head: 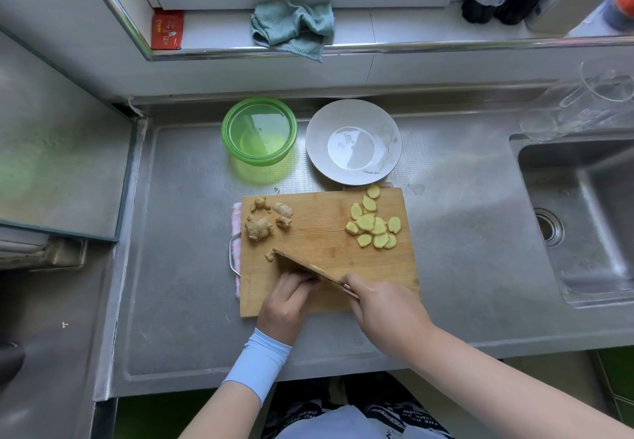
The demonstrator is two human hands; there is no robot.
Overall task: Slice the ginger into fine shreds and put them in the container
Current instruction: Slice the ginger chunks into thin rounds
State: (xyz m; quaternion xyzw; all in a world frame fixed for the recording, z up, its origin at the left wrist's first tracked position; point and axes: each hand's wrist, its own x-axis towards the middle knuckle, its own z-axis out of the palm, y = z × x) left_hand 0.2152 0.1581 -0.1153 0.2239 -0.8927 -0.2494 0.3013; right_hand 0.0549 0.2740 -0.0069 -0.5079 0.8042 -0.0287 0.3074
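We are in the slicing step, and the shredding is not yet begun. On the far right part of the wooden cutting board (319, 233) lies a heap of peeled ginger slices (374, 226), pale yellow and overlapping. On its far left part lie the unpeeled ginger knobs (259, 227). Over the near half of the board our right hand (380, 305) is closed around the handle of the knife (302, 264), whose blade runs slantwise toward the left edge. One thin slice (317, 268) sticks to the blade. Our left hand (286, 305) rests on the board against the near side of the blade with curled fingers. Whether they press a piece of ginger we cannot tell, because the blade hides it. Beyond the far edge of the board stands the green container (259, 100), where we see no ginger, and beside it a white deep plate (315, 136). We judge that the next move calls for stacking some slices flat and cutting them into narrow strips, with the fingertips tucked back from the edge.
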